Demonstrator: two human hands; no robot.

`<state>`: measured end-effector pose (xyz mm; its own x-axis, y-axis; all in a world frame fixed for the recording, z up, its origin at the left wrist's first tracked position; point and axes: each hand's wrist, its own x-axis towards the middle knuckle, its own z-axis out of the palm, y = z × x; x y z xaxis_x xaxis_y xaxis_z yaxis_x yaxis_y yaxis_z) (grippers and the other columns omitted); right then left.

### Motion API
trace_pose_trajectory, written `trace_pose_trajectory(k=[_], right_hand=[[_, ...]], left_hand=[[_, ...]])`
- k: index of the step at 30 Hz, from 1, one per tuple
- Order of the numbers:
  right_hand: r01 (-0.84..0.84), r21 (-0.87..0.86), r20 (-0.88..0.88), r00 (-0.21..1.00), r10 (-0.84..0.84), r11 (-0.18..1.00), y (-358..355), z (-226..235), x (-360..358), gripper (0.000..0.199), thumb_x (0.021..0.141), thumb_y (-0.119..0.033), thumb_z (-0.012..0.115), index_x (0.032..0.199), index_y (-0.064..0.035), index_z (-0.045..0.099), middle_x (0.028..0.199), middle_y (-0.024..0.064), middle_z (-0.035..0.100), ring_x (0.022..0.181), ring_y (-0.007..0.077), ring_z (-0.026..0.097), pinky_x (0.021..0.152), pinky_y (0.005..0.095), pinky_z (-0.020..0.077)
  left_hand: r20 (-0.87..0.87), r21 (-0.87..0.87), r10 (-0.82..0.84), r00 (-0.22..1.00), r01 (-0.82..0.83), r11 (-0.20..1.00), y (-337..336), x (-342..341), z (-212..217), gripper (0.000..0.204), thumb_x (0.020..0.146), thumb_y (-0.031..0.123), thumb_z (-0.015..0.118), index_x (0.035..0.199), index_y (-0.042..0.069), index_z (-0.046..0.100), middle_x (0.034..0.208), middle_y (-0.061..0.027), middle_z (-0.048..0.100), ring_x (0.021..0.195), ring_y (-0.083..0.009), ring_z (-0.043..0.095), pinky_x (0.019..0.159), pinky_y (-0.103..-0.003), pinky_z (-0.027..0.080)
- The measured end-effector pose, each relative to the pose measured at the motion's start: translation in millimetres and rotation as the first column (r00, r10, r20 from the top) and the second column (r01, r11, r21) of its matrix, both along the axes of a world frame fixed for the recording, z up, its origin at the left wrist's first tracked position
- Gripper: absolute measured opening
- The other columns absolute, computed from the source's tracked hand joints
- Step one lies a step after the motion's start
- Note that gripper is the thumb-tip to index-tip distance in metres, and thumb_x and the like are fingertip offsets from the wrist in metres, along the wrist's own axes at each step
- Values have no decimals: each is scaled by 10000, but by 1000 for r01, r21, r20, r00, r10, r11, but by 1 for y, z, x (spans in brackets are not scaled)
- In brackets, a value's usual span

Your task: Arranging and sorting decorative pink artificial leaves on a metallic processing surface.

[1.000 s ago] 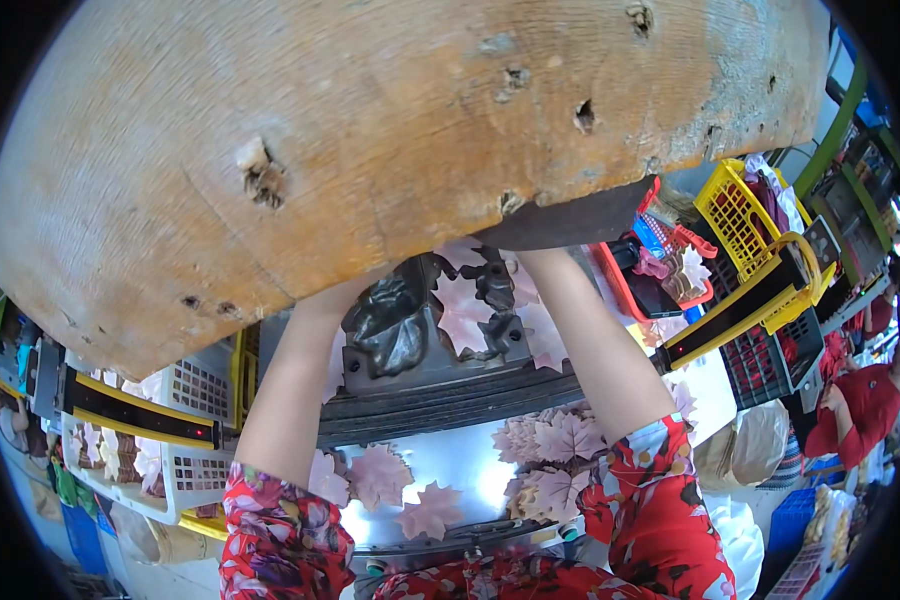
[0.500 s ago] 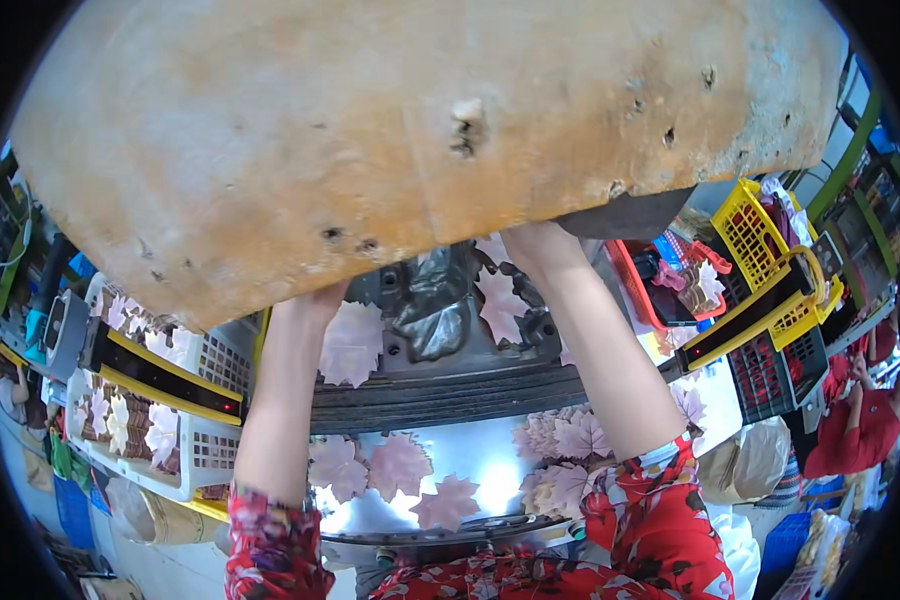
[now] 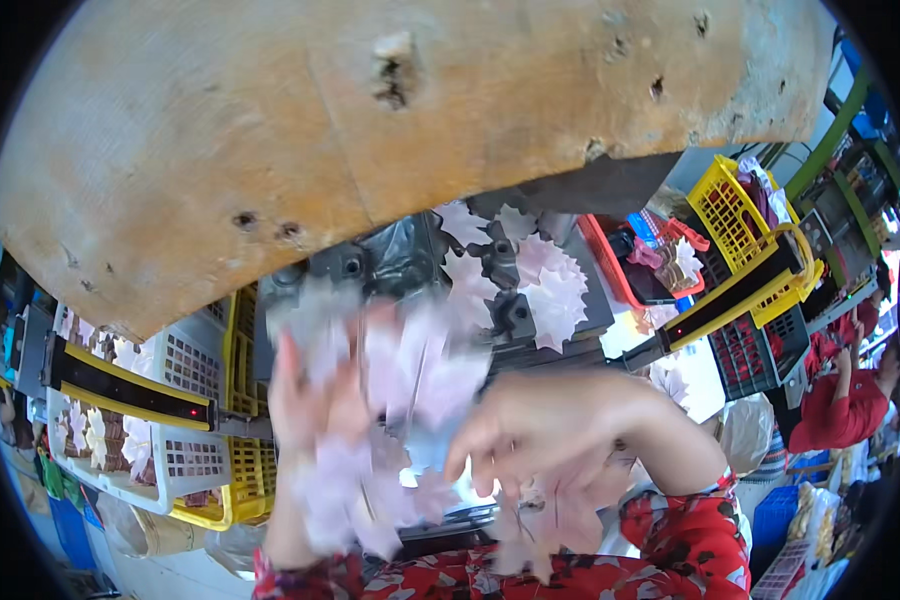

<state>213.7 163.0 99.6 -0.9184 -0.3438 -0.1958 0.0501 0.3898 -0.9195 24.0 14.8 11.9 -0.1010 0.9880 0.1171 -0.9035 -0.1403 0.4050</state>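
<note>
Both hands are in front of the dark machine bed, smeared by motion. Pale pink maple-leaf cutouts fan out at the fingers of my left hand, which seems closed on them. More cutouts cover its wrist and forearm. To its right, my right hand has bent, downward-hanging fingers. A layered bunch of leaf cutouts shows beneath that palm and overlaps my red sleeve and clothing; whether the fingers grip it cannot be told. Other leaf cutouts lie on the dark metal mould.
A large, worn tan slab hangs over the bed. Black-and-yellow sensor bars flank it. At left stands a white basket of leaf cutouts; at right, a red crate and a yellow basket. A person in red is at far right.
My hands have drawn back from under the slab toward my body. Leaf cutouts now surround both hands, and more of them show on the right part of the bed. The view has shifted slightly.
</note>
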Motion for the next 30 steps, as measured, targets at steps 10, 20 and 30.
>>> trace_pose_trajectory(k=[10, 20, 30], right_hand=[[814, 262, -575, 563, -593, 519, 36, -9, -3, 279, 917, -163, 637, 1139, 7, 639, 1006, 141, 711, 897, 250, 691, 787, 333, 523], [891, 314, -712, 449, -540, 328, 85, -83, -49, 320, 876, -2, 511, 1188, 29, 574, 1163, 216, 647, 1158, 377, 559, 967, 439, 457], [907, 323, -690, 421, -589, 270, 89, -75, -53, 284, 929, -35, 475, 1183, -2, 596, 1014, 275, 655, 970, 445, 621, 820, 475, 493]], left_hand=[[-718, -580, -608, -338, -191, 792, -162, -5, 23, 343, 797, 310, 790, 1041, 75, 731, 871, -118, 735, 750, -244, 715, 708, -310, 549], [-617, 545, 342, -709, -72, 835, 40, 23, 56, 407, 764, 246, 770, 1096, 31, 680, 1208, -118, 627, 1224, -302, 540, 1097, -517, 345], [-585, 537, 380, -716, 9, 843, 60, 20, 39, 339, 772, 269, 768, 1006, 31, 705, 1064, -70, 656, 1187, -267, 570, 1120, -523, 310]])
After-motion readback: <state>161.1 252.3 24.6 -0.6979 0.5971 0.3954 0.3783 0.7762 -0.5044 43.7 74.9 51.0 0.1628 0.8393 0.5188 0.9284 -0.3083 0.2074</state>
